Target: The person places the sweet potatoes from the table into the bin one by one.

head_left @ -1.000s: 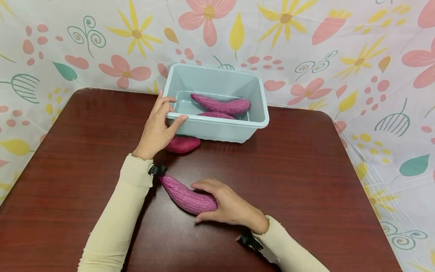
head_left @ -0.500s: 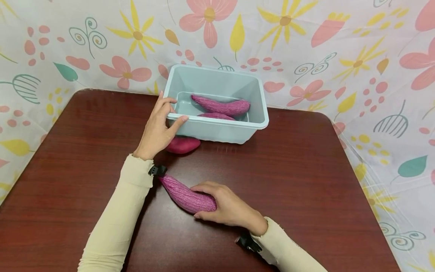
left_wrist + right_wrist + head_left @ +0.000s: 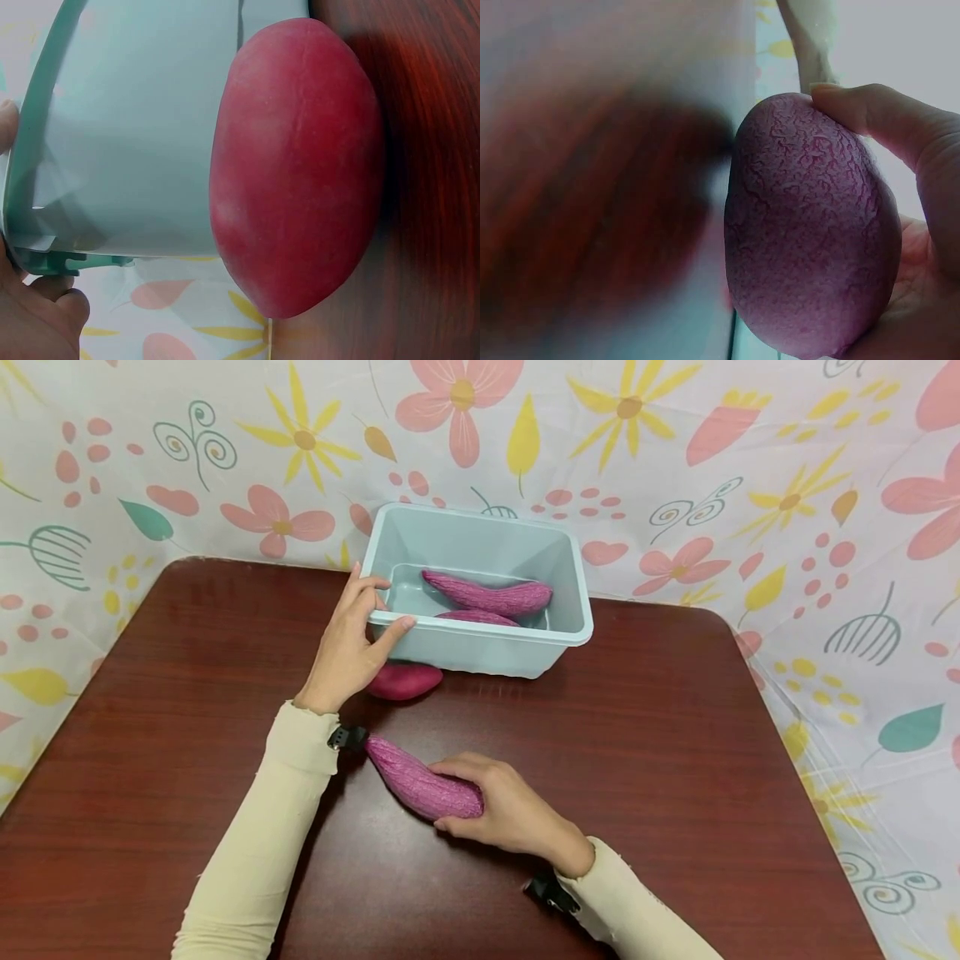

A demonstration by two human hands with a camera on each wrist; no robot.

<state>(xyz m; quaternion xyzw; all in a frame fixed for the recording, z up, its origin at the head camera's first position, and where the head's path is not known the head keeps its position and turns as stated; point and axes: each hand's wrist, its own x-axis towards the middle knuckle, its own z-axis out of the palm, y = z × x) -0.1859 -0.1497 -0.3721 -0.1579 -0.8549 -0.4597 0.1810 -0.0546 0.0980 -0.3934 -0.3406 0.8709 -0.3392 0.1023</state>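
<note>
At its near left corner, a pale blue plastic bin (image 3: 480,645) is gripped by my left hand (image 3: 341,647), thumb over the front rim and fingers along the left one. My right hand (image 3: 513,806) holds the thick end of a long, wrinkled purple sweet potato (image 3: 420,781), thumb on one side and fingers on the other. The narrow end points toward my left wrist. In the right wrist view the held sweet potato (image 3: 810,232) fills the grasp. Whether it touches the table I cannot tell.
Two similar purple sweet potatoes lie in the bin, one (image 3: 495,593) in full view, the other (image 3: 480,617) partly behind the front wall. A smooth red sweet potato (image 3: 405,681) sits against the bin's front, partly hidden by my left hand. A flowered cloth (image 3: 690,468) hangs behind the table (image 3: 637,718).
My right hand has tightened round the purple sweet potato, which has shifted slightly up and to the right in the head view. My left hand stays on the bin.
</note>
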